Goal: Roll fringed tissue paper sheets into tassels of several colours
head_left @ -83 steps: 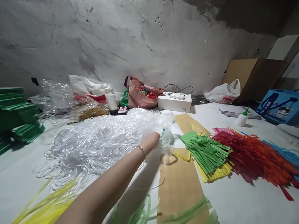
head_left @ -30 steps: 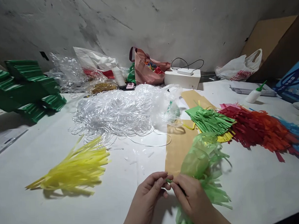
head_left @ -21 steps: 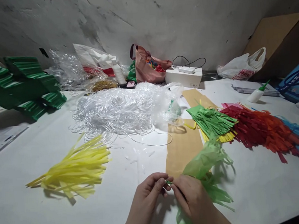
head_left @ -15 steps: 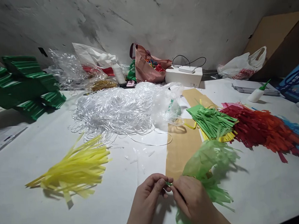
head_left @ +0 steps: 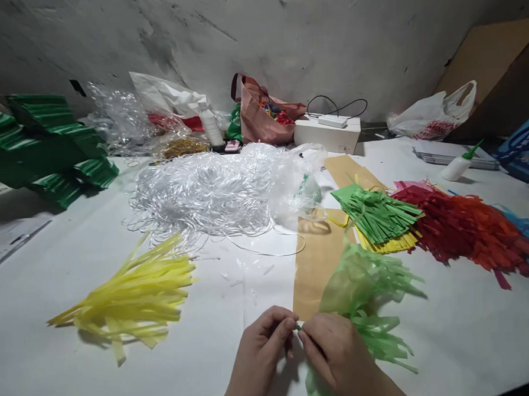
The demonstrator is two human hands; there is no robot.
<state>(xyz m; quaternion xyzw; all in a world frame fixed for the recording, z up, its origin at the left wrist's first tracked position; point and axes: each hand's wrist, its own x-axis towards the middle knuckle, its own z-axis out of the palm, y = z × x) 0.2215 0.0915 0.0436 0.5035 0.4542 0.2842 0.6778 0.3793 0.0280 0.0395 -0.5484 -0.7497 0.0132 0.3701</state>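
A sheet of light green tissue paper (head_left: 362,281), cut into fringe at its right edges, spreads out past and beneath my right hand (head_left: 337,348). My right fingers are closed on its narrow, twisted end. Opposite them, the thumb and fingertips of my left hand (head_left: 266,351) pinch the tip of the same green twist, of which only a short dark green bit shows. Off to the left lies a yellow fringed tissue tassel (head_left: 136,293), its stem twisted to a point.
White cord (head_left: 202,189) is heaped behind my hands, beside a brown paper strip (head_left: 317,272). To the right lie green fringed strips (head_left: 381,215), red fringes (head_left: 438,224) and a glue bottle (head_left: 460,165). Green folded bundles (head_left: 44,150) stand at left, a pink bag (head_left: 264,115) at the wall.
The fingertips of both hands have shifted slightly around the green twist. The loose tissue beside my right hand has moved a little to the left. The yellow tassel stays in place.
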